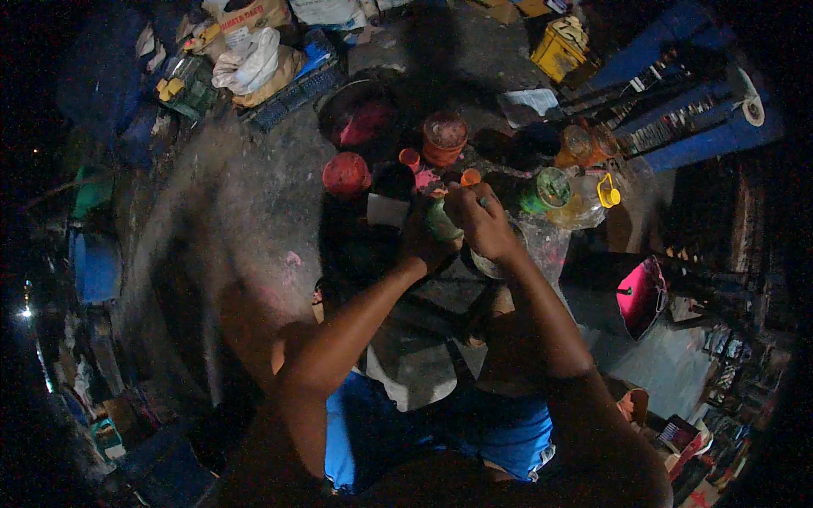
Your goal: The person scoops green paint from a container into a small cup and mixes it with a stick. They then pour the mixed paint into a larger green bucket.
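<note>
Both my hands meet in front of me among small tubs. My left hand point(426, 240) is wrapped round a pale green container point(443, 222), which looks like a jar or small bottle. Against its upper side, my right hand point(485, 222) is closed, a ring on one finger; anything inside its grip is hidden. Just beyond stand an orange cup point(470, 177), a smaller pinkish-orange cup point(409, 158) and a stained reddish bucket point(445, 146). Left of my hands are a red round tub point(345, 173) and a dark container with a pale lower band point(388, 210).
At right stand a green-stained jar point(553, 188), a clear jug with a yellow cap point(608, 193) and amber jars point(576, 146). Farther off are a yellow bin point(559, 51), a blue rack point(677, 76) and piled bags point(252, 68). A pink-lined object point(641, 296) lies right.
</note>
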The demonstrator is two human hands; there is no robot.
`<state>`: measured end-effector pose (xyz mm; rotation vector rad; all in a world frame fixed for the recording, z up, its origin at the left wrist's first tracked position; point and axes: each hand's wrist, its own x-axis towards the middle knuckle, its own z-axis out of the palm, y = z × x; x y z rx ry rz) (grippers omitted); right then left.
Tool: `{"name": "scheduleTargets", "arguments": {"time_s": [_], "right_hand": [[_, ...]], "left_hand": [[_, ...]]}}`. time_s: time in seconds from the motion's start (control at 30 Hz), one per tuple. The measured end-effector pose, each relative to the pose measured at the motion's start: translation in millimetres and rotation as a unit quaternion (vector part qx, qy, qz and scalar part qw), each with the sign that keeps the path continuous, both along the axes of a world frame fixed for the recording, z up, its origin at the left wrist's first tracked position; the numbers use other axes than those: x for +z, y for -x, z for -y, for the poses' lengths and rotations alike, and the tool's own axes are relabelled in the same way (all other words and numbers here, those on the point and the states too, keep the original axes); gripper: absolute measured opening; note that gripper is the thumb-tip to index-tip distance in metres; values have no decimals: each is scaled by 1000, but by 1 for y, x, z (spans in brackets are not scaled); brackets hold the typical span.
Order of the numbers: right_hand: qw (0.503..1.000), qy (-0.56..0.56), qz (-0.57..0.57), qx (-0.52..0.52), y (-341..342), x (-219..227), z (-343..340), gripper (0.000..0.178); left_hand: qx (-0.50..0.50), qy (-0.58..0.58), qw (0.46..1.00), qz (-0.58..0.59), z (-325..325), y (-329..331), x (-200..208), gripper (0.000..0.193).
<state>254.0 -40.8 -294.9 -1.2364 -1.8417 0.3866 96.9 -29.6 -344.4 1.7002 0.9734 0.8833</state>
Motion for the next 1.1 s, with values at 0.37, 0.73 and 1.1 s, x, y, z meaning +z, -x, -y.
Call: {"name": "scheduleTargets", "arguments": {"time_s": [0.37, 0.73, 1.1], "right_hand": [[988, -113, 77, -72, 23, 6, -11, 44], [968, 133, -204, -57, 31, 12, -11, 15], [995, -87, -51, 9, -4, 16, -8, 13]], "left_hand": [[12, -25, 995, -99, -4, 2, -25, 88], [15, -24, 995, -91, 4, -5, -6, 89], [26, 248, 931, 265, 0, 1, -59, 82]]}}
